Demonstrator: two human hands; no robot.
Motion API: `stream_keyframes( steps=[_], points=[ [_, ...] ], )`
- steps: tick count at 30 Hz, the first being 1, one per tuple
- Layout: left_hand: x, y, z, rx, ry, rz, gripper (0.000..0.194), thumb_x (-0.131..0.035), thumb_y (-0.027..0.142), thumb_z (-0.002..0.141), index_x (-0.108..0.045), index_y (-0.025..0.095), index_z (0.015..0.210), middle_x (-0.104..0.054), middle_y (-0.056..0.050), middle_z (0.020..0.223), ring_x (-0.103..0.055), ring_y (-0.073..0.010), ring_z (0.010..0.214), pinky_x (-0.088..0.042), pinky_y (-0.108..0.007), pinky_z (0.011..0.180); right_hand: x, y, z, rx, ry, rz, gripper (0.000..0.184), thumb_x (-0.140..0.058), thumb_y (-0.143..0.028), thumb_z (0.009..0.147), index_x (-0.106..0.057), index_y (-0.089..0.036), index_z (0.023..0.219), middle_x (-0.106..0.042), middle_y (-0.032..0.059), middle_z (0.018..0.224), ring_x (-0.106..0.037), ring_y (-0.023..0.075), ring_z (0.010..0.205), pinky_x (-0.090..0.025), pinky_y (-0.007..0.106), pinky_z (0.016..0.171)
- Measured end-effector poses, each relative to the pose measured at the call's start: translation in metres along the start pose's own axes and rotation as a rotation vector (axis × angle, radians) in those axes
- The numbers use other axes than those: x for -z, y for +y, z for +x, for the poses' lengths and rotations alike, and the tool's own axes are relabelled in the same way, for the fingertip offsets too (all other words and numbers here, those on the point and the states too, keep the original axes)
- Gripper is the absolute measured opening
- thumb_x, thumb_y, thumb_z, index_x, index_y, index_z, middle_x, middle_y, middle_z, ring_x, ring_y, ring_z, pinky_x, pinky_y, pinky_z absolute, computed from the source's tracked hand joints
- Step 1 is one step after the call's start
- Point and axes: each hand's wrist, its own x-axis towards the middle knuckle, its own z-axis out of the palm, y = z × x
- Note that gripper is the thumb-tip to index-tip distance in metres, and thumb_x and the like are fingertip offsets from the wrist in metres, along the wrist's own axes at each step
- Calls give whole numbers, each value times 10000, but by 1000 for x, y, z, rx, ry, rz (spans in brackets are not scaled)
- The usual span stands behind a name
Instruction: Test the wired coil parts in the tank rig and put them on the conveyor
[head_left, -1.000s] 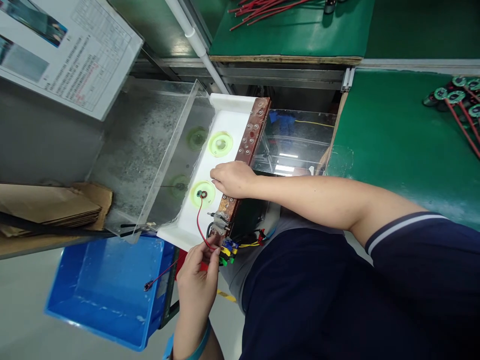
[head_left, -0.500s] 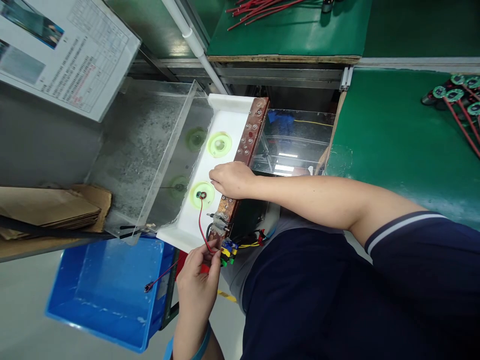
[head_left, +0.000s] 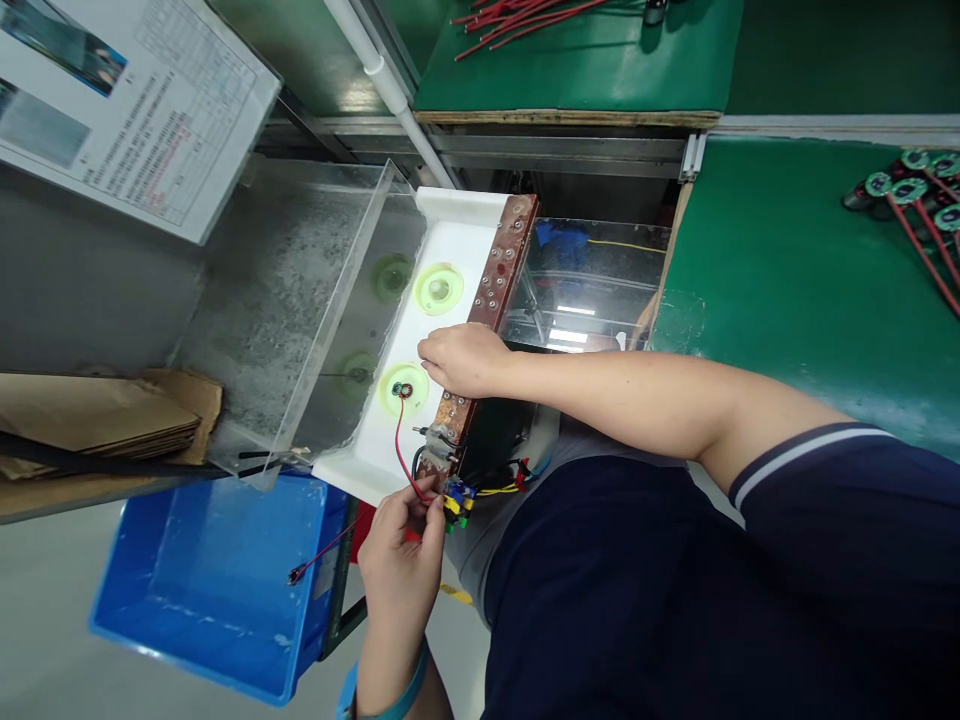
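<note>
My right hand (head_left: 461, 360) lies curled over a rust-stained copper bar (head_left: 499, 280) with rows of bolts, its fingertips reaching the white plastic plate (head_left: 450, 240). My left hand (head_left: 401, 570) pinches a red wire (head_left: 399, 452) near a cluster of yellow, green and blue connectors (head_left: 456, 503). That wire rises to a small ring terminal (head_left: 403, 391) on a yellow-green round pad (head_left: 403, 390). A second pad (head_left: 438, 288) sits bare on the plate. Part of the bar is hidden under my right hand.
A clear acrylic box (head_left: 330, 300) adjoins the plate, and a blue crate (head_left: 217, 590) with a thin red lead stands below. Flattened cardboard (head_left: 97, 420) and a printed sheet (head_left: 135, 100) lie left. Green benches (head_left: 787, 280) carry red cables and round parts.
My left hand has shifted slightly toward the coloured connectors, and the red wire has moved with it. My right hand has stayed on the copper bar.
</note>
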Motion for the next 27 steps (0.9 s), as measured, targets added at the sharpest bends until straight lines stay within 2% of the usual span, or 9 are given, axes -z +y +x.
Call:
stream_keyframes(
  steps=[5, 10, 17, 27],
  points=[
    [-3, 2, -1, -80, 37, 82, 179, -590, 322, 912, -666, 197, 1016, -629, -34, 798, -586, -184, 707, -454, -285, 640, 2, -1, 0, -3, -11, 1, 236, -446, -258, 1003, -663, -168, 1025, -683, 95, 1103, -628, 250, 976, -467, 344, 741],
    [-7, 4, -1, -128, 52, 168, 120, -578, 277, 909, -641, 193, 967, -588, -17, 749, -581, -184, 712, -433, -274, 617, -1, 1, 1, -1, -2, -1, 242, -448, -264, 1002, -664, -158, 1026, -685, 107, 1100, -626, 246, 980, -465, 338, 737],
    [-7, 2, -2, -132, 49, 167, 93, -588, 273, 900, -629, 196, 932, -629, -33, 797, -599, -188, 739, -434, -273, 613, 1, 0, 0, -1, -7, 2, 240, -447, -256, 1001, -666, -160, 1028, -684, 107, 1101, -628, 251, 982, -470, 345, 743],
    [-8, 3, 1, -167, 46, 191, 124, -568, 245, 906, -641, 186, 987, -631, -26, 785, -610, -182, 748, -458, -262, 634, 0, 0, 0, -4, -8, -12, 235, -447, -262, 1006, -657, -159, 1034, -682, 101, 1096, -623, 246, 986, -468, 336, 748]
  ],
)
